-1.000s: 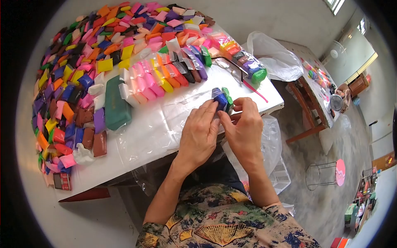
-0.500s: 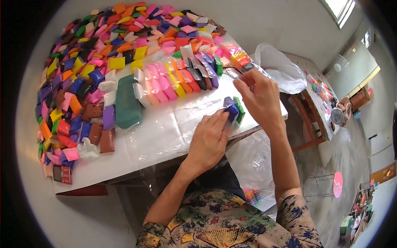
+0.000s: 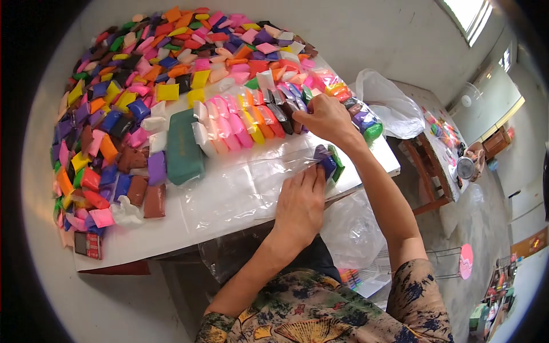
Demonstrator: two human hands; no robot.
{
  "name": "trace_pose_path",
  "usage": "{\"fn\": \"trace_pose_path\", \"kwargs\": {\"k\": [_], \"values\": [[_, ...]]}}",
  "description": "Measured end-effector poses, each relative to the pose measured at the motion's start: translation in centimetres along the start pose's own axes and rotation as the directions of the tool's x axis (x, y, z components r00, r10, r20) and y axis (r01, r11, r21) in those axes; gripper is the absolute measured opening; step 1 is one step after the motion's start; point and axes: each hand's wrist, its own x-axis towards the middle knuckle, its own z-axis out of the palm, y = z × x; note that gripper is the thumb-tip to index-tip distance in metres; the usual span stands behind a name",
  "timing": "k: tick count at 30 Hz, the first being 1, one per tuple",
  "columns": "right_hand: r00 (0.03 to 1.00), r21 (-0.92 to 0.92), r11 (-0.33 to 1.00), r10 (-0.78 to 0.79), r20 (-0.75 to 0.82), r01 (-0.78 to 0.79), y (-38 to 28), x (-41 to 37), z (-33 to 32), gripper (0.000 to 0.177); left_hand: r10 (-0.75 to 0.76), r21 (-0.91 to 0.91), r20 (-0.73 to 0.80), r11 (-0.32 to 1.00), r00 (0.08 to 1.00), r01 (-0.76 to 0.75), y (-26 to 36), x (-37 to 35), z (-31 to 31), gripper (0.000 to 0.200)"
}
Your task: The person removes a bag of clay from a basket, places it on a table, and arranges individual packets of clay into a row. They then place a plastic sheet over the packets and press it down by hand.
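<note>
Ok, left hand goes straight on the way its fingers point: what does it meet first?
Likely the small dark-blue block in clear plastic wrap, right at the fingertips of the left hand. They may already touch it; one view leaves depth unclear.

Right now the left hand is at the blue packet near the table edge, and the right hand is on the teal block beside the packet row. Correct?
Not quite: the head view shows the right hand at the row's end away from the teal block, not on it. The left hand is at the blue packet near the table edge, as you say.
</note>
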Motion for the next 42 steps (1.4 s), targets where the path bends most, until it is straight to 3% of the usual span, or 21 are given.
{"fn": "trace_pose_path", "kwargs": {"k": [2, 5, 9, 12, 14, 17, 21, 22, 23, 30, 33, 36, 39, 42], "values": [[1.0, -0.136, 0.991, 0.002, -0.019, -0.005, -0.7, 0.1, 0.1, 0.033, 0.018, 0.129, 0.003, 0.991, 1.0, -0.018, 0.2, 0.0, -0.2, 0.047], [0.998, -0.242, 0.97, -0.029, -0.051, 0.016, -1.2, 0.3, 0.6, 0.03, 0.016, 0.148, -0.002, 0.989, 1.0, -0.016, 0.3, -0.1, 0.0, 0.049], [0.982, -0.286, 0.958, -0.048, -0.182, -0.006, -1.3, 0.4, 1.3, 0.033, 0.002, 0.05, -0.003, 0.999, 1.0, -0.002, -0.1, -0.4, -0.2, 0.049], [0.986, -0.222, 0.971, 0.056, -0.157, -0.091, -1.8, -1.5, -0.9, 0.033, -0.019, -0.009, 0.022, 1.0, 1.0, 0.019, -0.4, -0.6, -0.3, 0.05], [0.941, -0.047, 0.994, 0.082, -0.327, -0.102, -2.3, -4.9, -3.2, 0.038, -0.043, -0.041, 0.041, 0.998, 0.998, 0.045, -0.5, -0.5, -0.4, 0.05], [0.827, 0.238, 0.963, 0.032, -0.562, 0.124, -1.7, -10.7, -4.6, 0.032, -0.01, -0.031, -0.014, 0.999, 1.0, 0.01, -0.5, -0.4, -0.4, 0.049], [0.873, 0.655, 0.751, 0.258, -0.414, 0.088, -2.8, -17.7, -2.2, 0.026, -0.039, -0.096, 0.066, 0.994, 0.997, 0.045, -0.9, -0.4, -0.5, 0.045], [0.888, 0.727, 0.68, 0.269, -0.372, 0.099, -3.1, -17.9, -1.2, 0.026, -0.049, -0.242, -0.037, 0.969, 0.998, 0.038, -0.6, -0.3, -0.6, 0.042], [0.903, 0.793, 0.6, 0.277, -0.328, 0.104, -3.0, -18.0, -0.3, 0.026, -0.06, -0.265, -0.026, 0.963, 0.998, 0.051, -0.6, -0.3, -0.7, 0.043], [0.898, 0.781, 0.621, 0.308, -0.313, 0.059, -0.8, -17.5, 1.7, 0.023, -0.105, -0.355, 0.026, 0.929, 0.994, 0.107, -1.3, -0.1, -0.7, 0.052], [0.884, 0.714, 0.699, 0.305, -0.353, 0.044, -0.2, -17.5, 2.1, 0.025, -0.127, -0.363, 0.04, 0.922, 0.991, 0.132, -1.3, -0.1, -1.4, 0.053], [0.843, 0.594, 0.801, 0.271, -0.465, 0.07, 0.3, -17.4, 3.3, 0.028, -0.157, -0.33, -0.016, 0.933, 0.988, 0.143, -1.4, -0.2, -1.5, 0.051], [0.783, 0.268, 0.962, 0.122, -0.61, 0.059, -0.7, -17.4, 3.5, 0.031, -0.185, -0.35, -0.054, 0.924, 0.981, 0.155, -1.1, 0.0, -1.8, 0.049], [0.789, 0.117, 0.993, 0.053, -0.612, 0.024, -0.8, -17.5, 4.6, 0.032, -0.224, -0.345, -0.081, 0.921, 0.971, 0.183, -1.0, -0.2, -1.5, 0.05]]}}
